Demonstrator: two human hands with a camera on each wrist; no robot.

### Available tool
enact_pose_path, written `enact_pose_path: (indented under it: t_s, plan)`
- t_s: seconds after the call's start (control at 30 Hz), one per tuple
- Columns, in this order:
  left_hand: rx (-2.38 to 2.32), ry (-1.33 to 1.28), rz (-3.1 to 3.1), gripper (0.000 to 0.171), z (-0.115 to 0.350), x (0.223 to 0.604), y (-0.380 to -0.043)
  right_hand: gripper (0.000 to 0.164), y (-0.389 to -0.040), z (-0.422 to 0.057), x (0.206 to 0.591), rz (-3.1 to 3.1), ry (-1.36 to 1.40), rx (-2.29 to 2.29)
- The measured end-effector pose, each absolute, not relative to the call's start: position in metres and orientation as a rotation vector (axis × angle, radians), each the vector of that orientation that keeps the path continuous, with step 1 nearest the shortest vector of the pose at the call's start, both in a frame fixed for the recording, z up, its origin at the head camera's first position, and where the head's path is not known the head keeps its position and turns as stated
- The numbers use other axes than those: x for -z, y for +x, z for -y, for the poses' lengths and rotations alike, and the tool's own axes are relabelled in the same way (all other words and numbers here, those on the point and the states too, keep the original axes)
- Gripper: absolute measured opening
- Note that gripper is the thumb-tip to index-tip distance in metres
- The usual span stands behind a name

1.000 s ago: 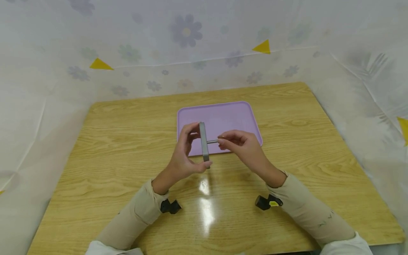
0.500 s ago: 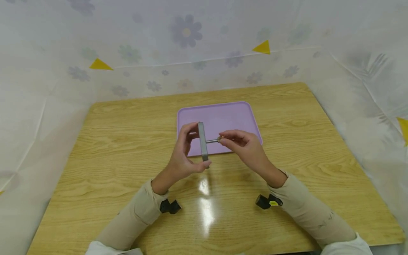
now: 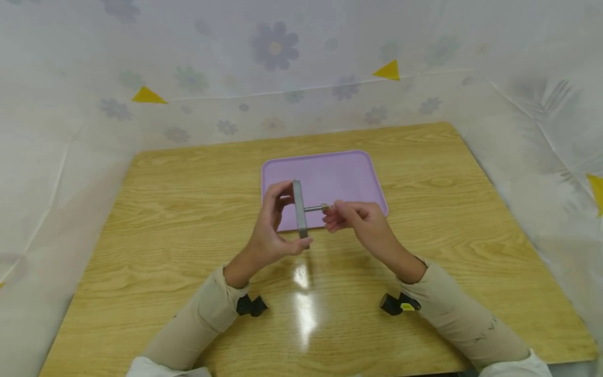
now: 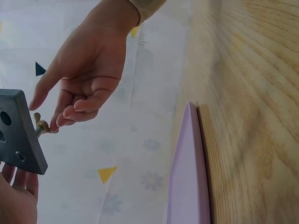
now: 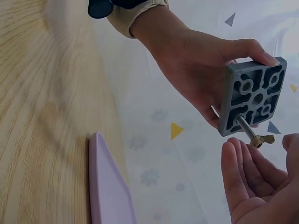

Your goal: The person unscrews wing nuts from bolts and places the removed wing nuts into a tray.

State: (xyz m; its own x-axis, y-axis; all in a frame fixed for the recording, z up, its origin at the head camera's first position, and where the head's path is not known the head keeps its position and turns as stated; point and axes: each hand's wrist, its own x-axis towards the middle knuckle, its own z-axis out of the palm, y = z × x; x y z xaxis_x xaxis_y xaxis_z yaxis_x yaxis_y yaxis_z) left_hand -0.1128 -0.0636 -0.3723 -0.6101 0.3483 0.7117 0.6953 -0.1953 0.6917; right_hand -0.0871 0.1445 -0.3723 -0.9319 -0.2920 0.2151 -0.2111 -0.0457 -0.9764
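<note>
My left hand [image 3: 268, 235] holds a grey square plate [image 3: 299, 209] on edge by its top and bottom, above the table. In the right wrist view, the plate's ribbed face shows several round holes. A threaded bolt [image 5: 246, 126] sticks out of one corner hole toward my right hand [image 3: 367, 220]. On the bolt's outer end sits a brass wing nut [image 5: 261, 139]. The right hand's fingers lie loosely extended right at the wing nut, the thumb apart from it, as both wrist views show. The left fingers behind the plate are partly hidden.
A lilac tray [image 3: 330, 167] lies on the wood-grain table [image 3: 188, 199] behind and below the hands. White flower-print sheeting [image 3: 235, 63] with yellow triangles surrounds the table's back and sides. Black wrist-worn devices [image 3: 252, 305] sit at both cuffs.
The right hand has gone from pinching the bolt's outer end to loosened fingers, shifting slightly right. The wing nut has come into view. The left hand and plate stay nearly still.
</note>
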Motion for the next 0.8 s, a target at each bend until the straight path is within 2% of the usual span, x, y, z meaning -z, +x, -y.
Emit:
enact_pose_path:
  t_s: [0.23,0.53,0.8]
  plan:
    - [1.896,-1.221,1.806,0.092,0.0635,0.3723,-0.1121,0.026,-0.0906,-0.1402,0.3698,-2.132,-0.457,2.181]
    - [1.896,-1.231,1.821,0.089,0.0631,0.3739,-0.1125,0.015,-0.0937,-0.1404,0.3689,-2.179,-0.496,2.168]
    - [1.89,-1.235,1.83,0.089,0.0629,0.3729,-0.1119,0.015,-0.0925,-0.1414,0.3669,-2.197,-0.535,2.161]
